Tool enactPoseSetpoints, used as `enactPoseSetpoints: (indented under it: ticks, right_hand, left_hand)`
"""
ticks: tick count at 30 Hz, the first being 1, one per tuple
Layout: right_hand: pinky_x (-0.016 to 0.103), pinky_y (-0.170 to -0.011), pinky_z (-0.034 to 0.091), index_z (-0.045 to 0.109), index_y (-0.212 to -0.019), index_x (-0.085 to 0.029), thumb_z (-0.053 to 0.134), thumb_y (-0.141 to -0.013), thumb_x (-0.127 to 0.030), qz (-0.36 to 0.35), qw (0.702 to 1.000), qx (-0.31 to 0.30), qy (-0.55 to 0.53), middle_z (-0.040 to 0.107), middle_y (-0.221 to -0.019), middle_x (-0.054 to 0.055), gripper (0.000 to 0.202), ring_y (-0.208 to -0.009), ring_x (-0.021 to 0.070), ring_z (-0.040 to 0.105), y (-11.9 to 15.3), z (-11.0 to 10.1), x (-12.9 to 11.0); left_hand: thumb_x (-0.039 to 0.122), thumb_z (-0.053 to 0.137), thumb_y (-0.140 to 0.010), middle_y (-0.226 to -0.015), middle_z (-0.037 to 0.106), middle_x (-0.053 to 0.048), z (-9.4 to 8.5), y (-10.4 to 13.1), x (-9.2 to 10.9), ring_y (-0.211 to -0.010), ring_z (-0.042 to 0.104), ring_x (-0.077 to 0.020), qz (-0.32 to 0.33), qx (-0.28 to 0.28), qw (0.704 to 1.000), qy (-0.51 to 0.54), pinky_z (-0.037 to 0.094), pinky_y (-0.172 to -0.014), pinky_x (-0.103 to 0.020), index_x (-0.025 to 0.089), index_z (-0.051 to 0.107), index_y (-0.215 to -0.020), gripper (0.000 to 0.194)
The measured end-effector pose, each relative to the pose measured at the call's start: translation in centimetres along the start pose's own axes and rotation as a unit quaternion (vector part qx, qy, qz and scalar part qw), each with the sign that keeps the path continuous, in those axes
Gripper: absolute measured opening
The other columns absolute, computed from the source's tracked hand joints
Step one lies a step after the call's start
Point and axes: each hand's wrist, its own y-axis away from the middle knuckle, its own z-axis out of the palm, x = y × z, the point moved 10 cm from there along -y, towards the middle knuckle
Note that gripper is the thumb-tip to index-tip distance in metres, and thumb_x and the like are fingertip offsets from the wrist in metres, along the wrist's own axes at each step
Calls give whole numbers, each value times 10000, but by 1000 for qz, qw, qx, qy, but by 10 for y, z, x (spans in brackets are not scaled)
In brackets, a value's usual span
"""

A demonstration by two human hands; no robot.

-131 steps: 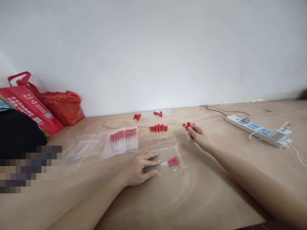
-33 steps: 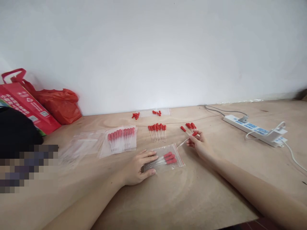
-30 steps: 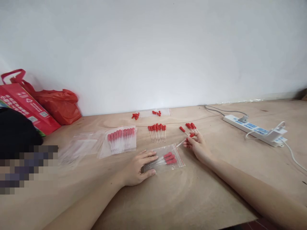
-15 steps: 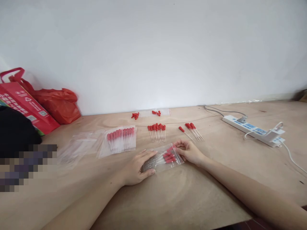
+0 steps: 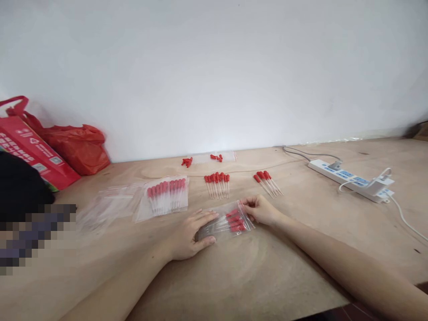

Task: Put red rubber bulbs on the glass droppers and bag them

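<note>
A clear zip bag (image 5: pixel 222 226) lies on the table between my hands, with several red-bulbed droppers (image 5: pixel 236 221) inside, bulbs toward its right end. My left hand (image 5: pixel 191 236) spans the bag's left end, fingers along the upper side and thumb at the lower edge. At the zip end, my right hand (image 5: pixel 260 209) pinches the upper corner. Just beyond it lies a small fan of loose droppers (image 5: pixel 267 179). Another row of loose droppers (image 5: pixel 217 180) sits behind the bag. To the left is a filled zip bag (image 5: pixel 167 194) of droppers.
Flat clear bags (image 5: pixel 110 205) lie at left. Loose red bulbs (image 5: pixel 187 162) and a clear bag (image 5: pixel 200 158) rest near the wall. A white power strip (image 5: pixel 347 180) with cables is at right. Red bags (image 5: pixel 80 147) and a black item (image 5: pixel 23 187) stand far left.
The uppermost dropper in the bag has slid deeper, away from the zip end. The separate loose dropper at right now lies against its group. The view has shifted slightly.
</note>
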Motion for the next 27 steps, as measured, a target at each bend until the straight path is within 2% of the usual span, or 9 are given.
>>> enactPoseSetpoints:
  ticks: [2, 4, 8, 11, 17, 20, 23, 25, 27]
  right_hand:
    - [242, -530, 430, 617, -701, -156, 506, -740, -305, -27, 988, 77, 133, 623, -631, 15, 189, -528, 120, 546, -7, -30, -8]
    - [258, -685, 426, 610, -759, -153, 481, -745, -209, -51, 940, 170, 290, 636, -788, 53, 140, -739, 157, 577, -13, -62, -22]
    - [289, -757, 392, 568, -965, -131, 415, -798, -189, 62, 845, 212, 486, 557, -1040, 143, 233, -947, 217, 532, -35, -96, -13]
    - [317, -731, 396, 527, -1023, -97, 400, -815, -207, 93, 830, 199, 513, 529, -1062, 187, 267, -957, 256, 525, -47, -94, -5]
    - [306, -713, 392, 446, -1115, -70, 402, -767, -62, 52, 831, 170, 526, 521, -1060, 186, 350, -921, 238, 541, -49, -74, -16]
    - [292, -718, 397, 479, -1066, -106, 385, -815, -144, -5, 875, 201, 440, 542, -1003, 151, 271, -912, 213, 536, -40, -85, -31]
    - [254, -607, 423, 507, -918, -153, 369, -839, -292, -68, 950, 258, 163, 559, -762, 58, 211, -743, 161, 552, -23, -107, -35]
    - [228, -510, 418, 477, -857, -178, 411, -812, -367, -85, 957, 276, -28, 516, -650, -2, 205, -593, 121, 524, -11, -114, -26]
    - [215, -464, 418, 432, -830, -199, 499, -752, -387, -89, 939, 294, -155, 512, -646, -32, 214, -513, 90, 497, 0, -112, -15]
  left_hand:
    - [399, 491, -810, -1312, 422, -19, 0, -1, 2, -1225, 348, -212, 15, 0, 1000, 4, 251, -1039, -418, 270, 405, -1253, 469]
    - [397, 491, -809, -1321, 411, -20, 0, -1, 2, -1230, 342, -213, 15, 1, 1000, 6, 255, -1037, -419, 269, 428, -1239, 453]
    - [392, 492, -809, -1317, 415, -33, 1, -1, 3, -1228, 349, -213, 17, -4, 1000, 0, 238, -1042, -434, 251, 434, -1240, 457]
    - [398, 486, -812, -1313, 416, -57, 0, -1, 5, -1227, 352, -211, 17, -10, 1000, -8, 234, -1043, -440, 221, 420, -1253, 479]
    - [407, 481, -815, -1316, 410, -60, 1, -1, 5, -1233, 342, -212, 13, -13, 1000, -7, 235, -1044, -441, 216, 410, -1260, 489]
    - [395, 498, -807, -1314, 416, -55, 1, 0, 4, -1231, 345, -215, 10, -9, 1000, 2, 235, -1046, -437, 222, 421, -1252, 483]
    - [385, 504, -803, -1318, 411, -53, 1, 0, 2, -1238, 333, -214, 1, -11, 1000, 4, 234, -1048, -430, 213, 429, -1247, 482]
    - [384, 501, -803, -1323, 404, -56, 2, 0, 1, -1240, 328, -209, -5, -13, 1000, -1, 234, -1049, -422, 201, 429, -1247, 485]
    - [386, 496, -805, -1324, 403, -57, 2, -1, 1, -1238, 332, -204, -6, -16, 1000, -6, 230, -1051, -416, 196, 430, -1247, 486]
